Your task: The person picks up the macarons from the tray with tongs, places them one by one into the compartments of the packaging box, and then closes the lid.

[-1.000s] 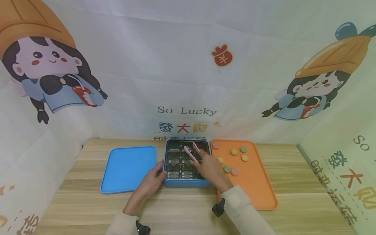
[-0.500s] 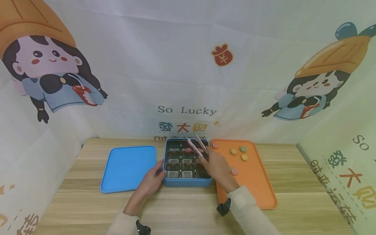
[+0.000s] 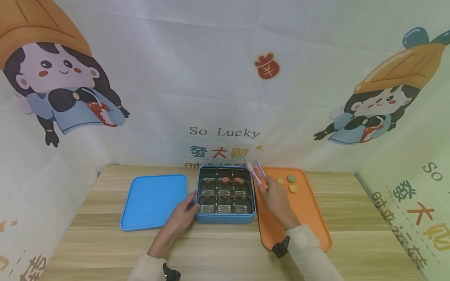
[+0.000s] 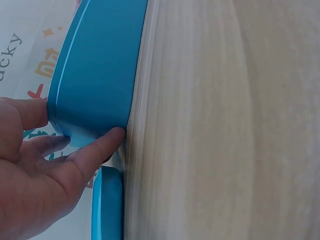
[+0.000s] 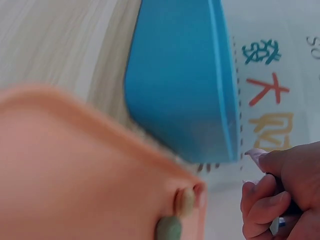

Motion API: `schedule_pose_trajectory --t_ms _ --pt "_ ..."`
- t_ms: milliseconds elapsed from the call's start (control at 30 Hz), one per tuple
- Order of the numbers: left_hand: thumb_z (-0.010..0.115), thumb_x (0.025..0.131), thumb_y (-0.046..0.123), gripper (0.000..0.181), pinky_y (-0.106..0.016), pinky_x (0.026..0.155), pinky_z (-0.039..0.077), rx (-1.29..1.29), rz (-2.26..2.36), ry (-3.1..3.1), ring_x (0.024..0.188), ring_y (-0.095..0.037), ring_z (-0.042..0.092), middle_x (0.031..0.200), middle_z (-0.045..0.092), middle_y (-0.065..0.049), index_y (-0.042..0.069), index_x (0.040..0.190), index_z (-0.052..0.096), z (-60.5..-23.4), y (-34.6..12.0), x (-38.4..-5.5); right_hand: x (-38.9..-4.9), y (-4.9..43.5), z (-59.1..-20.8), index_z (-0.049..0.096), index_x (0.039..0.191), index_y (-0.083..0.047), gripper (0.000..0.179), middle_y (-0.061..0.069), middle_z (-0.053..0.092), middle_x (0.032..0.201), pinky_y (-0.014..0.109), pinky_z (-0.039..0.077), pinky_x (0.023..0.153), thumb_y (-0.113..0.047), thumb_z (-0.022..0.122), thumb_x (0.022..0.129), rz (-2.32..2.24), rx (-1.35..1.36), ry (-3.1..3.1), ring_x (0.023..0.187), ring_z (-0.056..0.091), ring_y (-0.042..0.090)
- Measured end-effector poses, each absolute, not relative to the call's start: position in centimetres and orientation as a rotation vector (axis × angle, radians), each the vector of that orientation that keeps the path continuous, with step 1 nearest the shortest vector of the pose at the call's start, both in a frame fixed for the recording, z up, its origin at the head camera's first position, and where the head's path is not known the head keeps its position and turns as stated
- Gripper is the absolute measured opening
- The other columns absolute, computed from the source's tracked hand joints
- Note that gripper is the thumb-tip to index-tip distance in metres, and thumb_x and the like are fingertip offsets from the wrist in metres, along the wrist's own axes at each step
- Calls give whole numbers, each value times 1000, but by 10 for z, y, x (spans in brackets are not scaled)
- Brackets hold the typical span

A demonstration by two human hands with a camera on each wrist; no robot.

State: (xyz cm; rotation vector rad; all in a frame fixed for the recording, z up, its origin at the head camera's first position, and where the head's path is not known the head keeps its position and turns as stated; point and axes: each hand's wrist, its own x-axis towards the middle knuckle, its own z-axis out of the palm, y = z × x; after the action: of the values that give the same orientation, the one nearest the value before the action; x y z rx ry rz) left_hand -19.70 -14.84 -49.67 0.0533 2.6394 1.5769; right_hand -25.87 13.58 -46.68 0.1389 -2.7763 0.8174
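My left hand rests against the left side of a blue box, its fingers touching the front corner in the left wrist view. A clear insert divides the box into several compartments. Two pink macarons lie in the back row, in the middle and right compartments. My right hand grips pink tongs, whose spread tips point up beside the box's back right corner with nothing between them. Below that hand lies an orange tray bearing macarons, including a green one and a yellow one; the hand hides others.
A flat blue lid lies left of the box on the wooden table. Behind the table hangs a printed white cloth. The orange tray stands close along the box's right side.
My right hand has moved right with the tongs, out of the box and over the tray. A pink macaron, earlier at the tongs, now shows in the box's back row. My left hand stays put.
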Motion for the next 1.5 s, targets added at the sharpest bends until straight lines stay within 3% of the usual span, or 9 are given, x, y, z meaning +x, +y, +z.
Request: schedule_pose_trajectory --t_ms 267,500,633,1200,1500 --pt "47 92 17 54 -46 102 28 67 1585 2630 125 -35 34 133 41 -24 2 140 27 -498 -148 -197 -258 154 -474 56 106 -1 34 8 55 68 30 38 43 -30 56 88 752 40 -2858 52 49 19" --pt "47 93 19 55 -45 102 27 49 1582 2622 126 -34 34 135 40 -22 3 141 27 -497 -148 -198 -258 157 -481 54 87 -3 24 6 51 61 29 36 40 -27 59 86 676 44 -2884 49 47 19" --pt "47 93 18 54 -45 102 28 48 1571 2629 125 -34 35 134 41 -23 4 141 27 -497 -148 -199 -257 156 -488 50 79 -5 28 7 48 55 31 34 37 -30 61 85 610 47 -2901 46 47 21" --pt "46 93 17 54 -46 102 28 84 1575 2623 125 -35 35 134 41 -23 6 142 26 -496 -149 -199 -269 148 -494 50 86 -7 28 7 48 59 30 33 35 -33 59 86 595 -50 -2968 47 46 21" --pt "46 93 19 55 -46 102 28 59 1572 2611 125 -35 35 135 40 -22 6 142 25 -495 -149 -198 -266 150 -497 50 79 -7 26 6 48 58 30 32 37 -30 60 85 613 4 -2900 48 45 21"
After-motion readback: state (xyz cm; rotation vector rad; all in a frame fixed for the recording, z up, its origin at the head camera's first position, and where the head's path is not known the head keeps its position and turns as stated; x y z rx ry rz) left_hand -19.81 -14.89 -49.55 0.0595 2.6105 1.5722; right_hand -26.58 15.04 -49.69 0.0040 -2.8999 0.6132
